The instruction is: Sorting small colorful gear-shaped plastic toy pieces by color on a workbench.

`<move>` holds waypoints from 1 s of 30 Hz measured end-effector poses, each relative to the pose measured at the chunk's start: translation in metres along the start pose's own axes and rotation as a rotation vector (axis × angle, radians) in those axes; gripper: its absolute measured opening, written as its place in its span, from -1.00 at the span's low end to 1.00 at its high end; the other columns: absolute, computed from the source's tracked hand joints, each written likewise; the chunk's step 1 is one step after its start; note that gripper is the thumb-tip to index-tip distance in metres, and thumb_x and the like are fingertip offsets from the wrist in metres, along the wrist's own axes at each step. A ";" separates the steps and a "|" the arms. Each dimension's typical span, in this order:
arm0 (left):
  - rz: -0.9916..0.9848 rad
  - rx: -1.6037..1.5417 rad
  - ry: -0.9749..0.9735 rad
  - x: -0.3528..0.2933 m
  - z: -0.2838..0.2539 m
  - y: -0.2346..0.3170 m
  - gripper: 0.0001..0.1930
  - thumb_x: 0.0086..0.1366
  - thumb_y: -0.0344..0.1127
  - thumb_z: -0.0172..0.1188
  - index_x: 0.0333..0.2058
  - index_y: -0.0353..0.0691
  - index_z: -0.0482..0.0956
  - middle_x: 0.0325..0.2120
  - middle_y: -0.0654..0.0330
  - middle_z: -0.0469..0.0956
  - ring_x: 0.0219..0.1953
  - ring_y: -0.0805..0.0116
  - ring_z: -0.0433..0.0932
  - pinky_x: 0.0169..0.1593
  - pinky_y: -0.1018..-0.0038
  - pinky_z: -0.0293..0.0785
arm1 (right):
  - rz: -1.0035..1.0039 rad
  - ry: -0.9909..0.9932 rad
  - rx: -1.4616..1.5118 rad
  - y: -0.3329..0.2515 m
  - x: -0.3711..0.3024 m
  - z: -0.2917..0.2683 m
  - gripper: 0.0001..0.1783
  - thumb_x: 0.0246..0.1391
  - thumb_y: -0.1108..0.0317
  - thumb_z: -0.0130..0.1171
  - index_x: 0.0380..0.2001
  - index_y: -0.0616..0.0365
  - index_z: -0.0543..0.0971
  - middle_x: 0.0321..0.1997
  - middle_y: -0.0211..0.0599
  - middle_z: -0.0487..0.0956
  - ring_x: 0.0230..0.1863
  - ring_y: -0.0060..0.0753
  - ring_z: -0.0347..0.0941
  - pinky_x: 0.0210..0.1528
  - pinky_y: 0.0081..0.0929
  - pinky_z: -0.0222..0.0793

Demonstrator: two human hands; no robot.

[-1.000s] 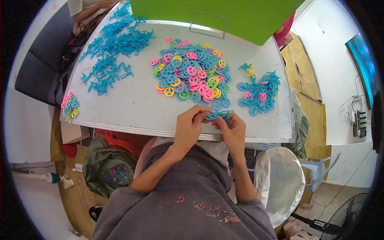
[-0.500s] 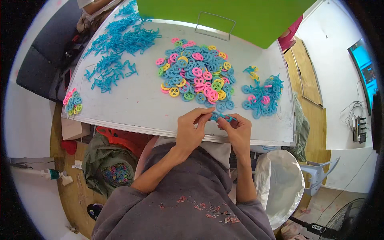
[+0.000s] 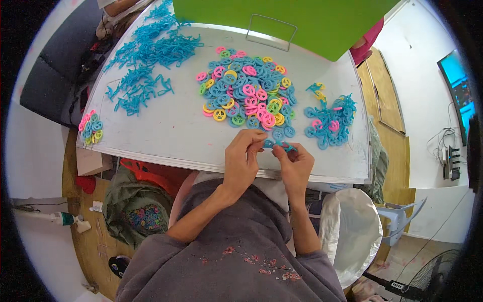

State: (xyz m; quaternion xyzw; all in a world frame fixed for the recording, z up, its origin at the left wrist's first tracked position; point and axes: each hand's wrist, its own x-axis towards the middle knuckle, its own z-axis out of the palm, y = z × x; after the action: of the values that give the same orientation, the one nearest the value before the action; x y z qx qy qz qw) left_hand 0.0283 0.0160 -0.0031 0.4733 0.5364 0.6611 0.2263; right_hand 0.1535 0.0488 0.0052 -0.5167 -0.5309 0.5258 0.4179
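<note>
Both my hands meet just above the table's near edge. My left hand (image 3: pixel 242 158) is closed in a pinch at a small blue plastic wheel (image 3: pixel 268 144). Pressed between the thumb and fingers of my right hand (image 3: pixel 297 170) is a slim blue plastic piece (image 3: pixel 288 146), its end against the wheel; fingers hide whether the two are joined. Beyond my hands lies a heap of spoked plastic wheels (image 3: pixel 249 90) in blue, pink, yellow and green. To its right sits a smaller cluster of wheels with blue pieces attached (image 3: pixel 332 123).
Thin blue forked pieces (image 3: pixel 166 48) are piled at the far left of the white table (image 3: pixel 191 136). A few wheels (image 3: pixel 91 128) lie at its left corner. A green panel (image 3: pixel 282 20) stands at the back. Below are a dark sack (image 3: pixel 121 201) and a silver-lined bag (image 3: pixel 352 231).
My left hand has shifted slightly up, and its fingertips sit a little differently at the blue wheel. The right hand moved slightly left, still gripping the blue piece.
</note>
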 end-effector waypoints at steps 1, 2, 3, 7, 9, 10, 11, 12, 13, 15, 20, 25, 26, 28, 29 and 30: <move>-0.059 -0.007 -0.045 -0.001 -0.003 0.001 -0.76 0.09 -0.77 -0.02 -0.32 -0.39 0.51 -0.44 0.06 0.53 -0.38 0.32 0.55 -0.29 0.49 0.47 | -0.081 0.030 -0.047 0.002 -0.003 0.002 -0.89 0.02 0.49 0.28 -0.37 0.31 0.58 -0.45 -0.37 0.60 -0.46 -0.70 0.45 -0.38 -0.69 0.37; -0.117 -0.015 -0.090 -0.001 -0.005 0.001 -0.78 0.09 -0.77 -0.01 -0.33 -0.38 0.51 -0.45 0.06 0.52 -0.39 0.33 0.54 -0.30 0.48 0.46 | -0.162 0.060 -0.095 0.003 -0.005 0.002 -0.90 -0.01 0.53 0.29 -0.40 0.31 0.58 -0.48 -0.40 0.59 -0.47 -0.73 0.43 -0.40 -0.70 0.34; -0.117 -0.014 -0.091 -0.002 -0.007 -0.002 -0.78 0.09 -0.77 -0.01 -0.33 -0.38 0.51 -0.45 0.06 0.52 -0.39 0.33 0.54 -0.30 0.48 0.46 | -0.162 0.060 -0.094 0.004 -0.005 0.000 -0.90 -0.01 0.53 0.29 -0.40 0.31 0.58 -0.48 -0.40 0.59 -0.47 -0.73 0.43 -0.40 -0.70 0.34; -0.084 0.043 -0.123 -0.004 -0.012 -0.008 -0.78 0.12 -0.75 -0.01 -0.31 -0.37 0.53 -0.44 0.09 0.51 -0.40 0.35 0.51 -0.30 0.49 0.45 | -0.058 -0.141 -0.096 -0.002 0.003 -0.013 -0.84 -0.03 0.46 0.32 -0.38 0.34 0.61 -0.44 -0.33 0.61 -0.40 -0.67 0.45 -0.34 -0.63 0.39; -0.062 0.088 -0.143 -0.004 -0.012 -0.008 -0.77 0.14 -0.74 -0.01 -0.30 -0.37 0.54 -0.43 0.10 0.51 -0.40 0.36 0.51 -0.30 0.49 0.45 | -0.028 -0.196 -0.128 -0.005 0.005 -0.014 -0.83 -0.04 0.46 0.33 -0.37 0.33 0.61 -0.43 -0.33 0.61 -0.40 -0.66 0.45 -0.34 -0.62 0.39; -0.063 0.046 -0.152 -0.003 -0.011 -0.009 -0.78 0.16 -0.69 0.03 -0.24 -0.35 0.54 -0.44 0.15 0.52 -0.38 0.41 0.51 -0.27 0.52 0.45 | -0.060 -0.148 -0.120 -0.005 0.004 -0.013 -0.83 -0.04 0.46 0.33 -0.37 0.33 0.61 -0.44 -0.35 0.60 -0.39 -0.66 0.45 -0.32 -0.62 0.40; -0.064 0.004 -0.162 -0.003 -0.010 -0.009 -0.77 0.19 -0.64 0.08 -0.18 -0.32 0.55 -0.45 0.20 0.52 -0.36 0.46 0.50 -0.24 0.55 0.45 | -0.092 -0.099 -0.112 -0.005 0.003 -0.012 -0.83 -0.04 0.46 0.33 -0.36 0.33 0.62 -0.45 -0.36 0.60 -0.39 -0.66 0.46 -0.31 -0.62 0.40; -0.065 0.002 -0.166 -0.002 -0.009 -0.006 -0.77 0.19 -0.64 0.08 -0.18 -0.32 0.55 -0.45 0.20 0.52 -0.36 0.46 0.50 -0.24 0.55 0.45 | -0.091 -0.095 -0.112 -0.004 0.003 -0.014 -0.83 -0.04 0.46 0.33 -0.36 0.33 0.62 -0.45 -0.36 0.60 -0.39 -0.66 0.46 -0.31 -0.62 0.40; -0.176 -0.082 -0.207 0.000 -0.010 -0.003 -0.76 0.20 -0.62 0.09 -0.14 -0.33 0.54 -0.41 0.21 0.54 -0.34 0.47 0.50 -0.23 0.55 0.46 | -0.079 -0.124 -0.104 0.000 0.004 -0.015 -0.80 -0.01 0.48 0.29 -0.28 0.33 0.60 -0.39 -0.35 0.60 -0.37 -0.64 0.47 -0.28 -0.61 0.41; -0.286 -0.168 -0.249 0.002 -0.014 -0.004 -0.74 0.21 -0.59 0.10 -0.11 -0.33 0.53 -0.37 0.23 0.55 -0.32 0.48 0.50 -0.22 0.55 0.46 | -0.068 -0.152 -0.097 0.000 0.002 -0.016 -0.76 0.01 0.49 0.26 -0.21 0.33 0.58 -0.32 -0.33 0.60 -0.34 -0.62 0.48 -0.25 -0.60 0.42; -0.664 -0.508 -0.464 0.007 -0.020 -0.007 -0.74 0.32 -0.43 0.08 -0.05 -0.37 0.50 -0.29 0.27 0.56 -0.31 0.52 0.49 -0.22 0.57 0.46 | -0.035 -0.502 0.246 0.000 0.002 -0.031 -0.64 0.06 0.53 0.15 -0.03 0.30 0.45 -0.15 -0.27 0.51 -0.20 -0.52 0.45 -0.08 -0.56 0.37; -0.530 -0.209 -0.540 0.008 -0.006 -0.008 -0.73 0.31 -0.37 0.11 -0.04 -0.29 0.51 -0.29 0.23 0.57 -0.34 0.46 0.52 -0.27 0.52 0.47 | -0.367 -0.380 0.034 0.016 0.012 -0.042 -0.71 -0.04 0.59 0.21 -0.18 0.30 0.50 -0.13 -0.34 0.47 -0.15 -0.54 0.41 -0.03 -0.55 0.33; -0.390 -0.025 -0.500 0.007 -0.001 -0.012 -0.74 0.28 -0.37 0.15 -0.06 -0.27 0.52 -0.31 0.21 0.56 -0.36 0.39 0.54 -0.29 0.49 0.48 | -0.537 -0.255 -0.116 0.014 0.014 -0.043 -0.73 -0.09 0.59 0.25 -0.24 0.31 0.51 -0.12 -0.33 0.47 -0.15 -0.54 0.41 -0.01 -0.53 0.32; -0.116 0.189 -0.415 0.009 0.013 -0.023 -0.74 0.22 -0.38 0.18 -0.10 -0.25 0.53 -0.31 0.17 0.52 -0.34 0.29 0.54 -0.29 0.43 0.48 | -0.552 -0.154 -0.024 0.008 0.012 -0.044 -0.77 -0.08 0.60 0.27 -0.28 0.33 0.54 -0.15 -0.32 0.52 -0.16 -0.57 0.42 -0.07 -0.56 0.36; 0.158 0.399 -0.322 0.011 0.020 -0.026 -0.74 0.17 -0.39 0.22 -0.14 -0.24 0.54 -0.32 0.14 0.48 -0.31 0.19 0.53 -0.28 0.38 0.48 | -0.376 -0.122 0.046 0.005 0.011 -0.049 -0.79 -0.04 0.60 0.25 -0.26 0.33 0.54 -0.17 -0.31 0.54 -0.17 -0.57 0.44 -0.10 -0.57 0.37; 0.158 0.395 -0.319 0.012 0.024 -0.027 -0.74 0.17 -0.39 0.22 -0.14 -0.24 0.54 -0.32 0.14 0.48 -0.31 0.19 0.53 -0.28 0.38 0.48 | -0.199 -0.089 0.115 0.004 0.010 -0.053 -0.80 0.00 0.60 0.23 -0.25 0.34 0.54 -0.19 -0.31 0.56 -0.19 -0.57 0.46 -0.13 -0.59 0.39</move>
State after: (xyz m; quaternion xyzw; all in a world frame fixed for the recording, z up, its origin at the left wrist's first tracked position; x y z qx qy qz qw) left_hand 0.0385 0.0467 -0.0245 0.6471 0.5739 0.4761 0.1589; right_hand 0.2055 0.0655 0.0056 -0.4130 -0.5666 0.5337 0.4728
